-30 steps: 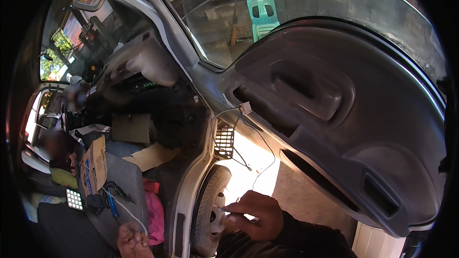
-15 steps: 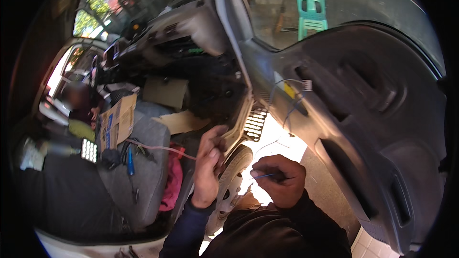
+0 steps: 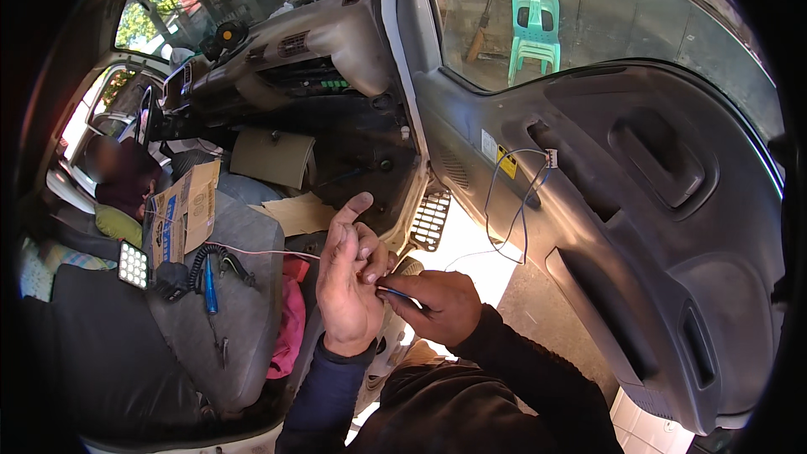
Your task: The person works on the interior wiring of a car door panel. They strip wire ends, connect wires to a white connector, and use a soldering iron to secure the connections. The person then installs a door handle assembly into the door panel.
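Blue wire [image 3: 398, 292] is found between the thumb and fingers of the right hand [image 3: 437, 307], in front of the open doorway; the fingertips are closed together on it, and only a short length is exposed. The left hand [image 3: 346, 290] is held upright just beside the right, with the index finger raised and the other fingers bent. A pale wire [image 3: 265, 251] is stretched from near the cardboard box [image 3: 187, 214], over the door-side edge of the grey seat [image 3: 252, 345], to the left hand; whether it is gripped there cannot be told, as the contact is hidden. The box is stood at the far left corner of that seat. Nearer its left edge, a blue-handled tool [image 3: 211, 294] is laid, with a black coiled cord [image 3: 196, 273] beside it. A lit lamp [image 3: 133, 265] is noted at the left edge, and pink cloth [image 3: 288, 328] is recorded along the door-side edge. At the upper edge of the door [image 3: 639, 261], a white plug [image 3: 551, 158] is observed, from which dark wires [image 3: 524, 227] are hung in loops.
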Demonstrator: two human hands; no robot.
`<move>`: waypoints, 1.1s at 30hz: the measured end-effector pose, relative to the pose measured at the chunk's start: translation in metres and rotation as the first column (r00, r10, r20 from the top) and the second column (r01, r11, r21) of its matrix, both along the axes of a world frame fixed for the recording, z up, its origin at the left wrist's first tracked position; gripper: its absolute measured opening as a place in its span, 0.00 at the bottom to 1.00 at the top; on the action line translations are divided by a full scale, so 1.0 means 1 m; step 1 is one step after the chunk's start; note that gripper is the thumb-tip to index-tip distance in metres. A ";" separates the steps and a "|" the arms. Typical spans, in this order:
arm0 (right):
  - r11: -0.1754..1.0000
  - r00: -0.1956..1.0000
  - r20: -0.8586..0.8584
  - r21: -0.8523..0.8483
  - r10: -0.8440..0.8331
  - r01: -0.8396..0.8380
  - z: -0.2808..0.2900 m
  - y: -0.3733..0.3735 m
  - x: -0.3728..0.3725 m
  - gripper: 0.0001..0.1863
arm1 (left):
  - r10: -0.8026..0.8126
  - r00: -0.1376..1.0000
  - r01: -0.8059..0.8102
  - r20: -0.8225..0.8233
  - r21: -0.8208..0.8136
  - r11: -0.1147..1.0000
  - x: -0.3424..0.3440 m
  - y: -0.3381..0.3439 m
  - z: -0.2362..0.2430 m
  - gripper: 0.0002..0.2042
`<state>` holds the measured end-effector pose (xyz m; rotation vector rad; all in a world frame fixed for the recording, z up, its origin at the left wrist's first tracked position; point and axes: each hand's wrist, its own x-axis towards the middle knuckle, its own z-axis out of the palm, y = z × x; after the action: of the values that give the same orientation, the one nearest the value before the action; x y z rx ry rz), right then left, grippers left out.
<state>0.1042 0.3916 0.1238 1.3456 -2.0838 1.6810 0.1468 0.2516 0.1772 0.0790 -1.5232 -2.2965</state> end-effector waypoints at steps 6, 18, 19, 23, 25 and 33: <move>0.997 0.994 0.110 -0.077 -0.020 0.028 -0.001 -0.006 -0.008 0.14 | -0.019 0.996 0.036 -0.091 0.187 0.982 -0.006 -0.001 -0.001 0.25; 0.961 0.963 0.258 -0.276 0.082 -0.008 0.002 -0.008 -0.011 0.14 | 0.114 0.986 -0.090 -0.118 0.188 0.978 0.000 -0.001 -0.005 0.24; 0.955 0.968 0.245 -0.296 0.061 0.015 0.003 -0.009 -0.011 0.14 | 0.127 0.979 -0.121 -0.158 0.048 0.991 0.003 -0.002 -0.008 0.23; 0.917 0.966 0.253 -0.395 0.056 0.051 0.007 -0.019 -0.012 0.14 | 0.017 0.990 -0.042 -0.143 -0.175 0.984 0.017 -0.004 -0.022 0.17; 0.955 0.946 0.322 -0.290 0.041 0.057 0.006 -0.020 -0.010 0.13 | 0.151 0.988 -0.154 -0.041 -0.116 0.981 0.020 -0.001 -0.030 0.10; 0.989 0.969 0.241 -0.122 -0.050 0.082 0.005 0.023 -0.007 0.17 | 0.250 0.968 -0.215 0.007 -0.482 0.849 0.013 -0.002 -0.017 0.11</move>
<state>0.0974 0.4146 0.1285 1.0704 -2.0682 1.9973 0.1598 0.2501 0.1599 0.1995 -1.9554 -1.6919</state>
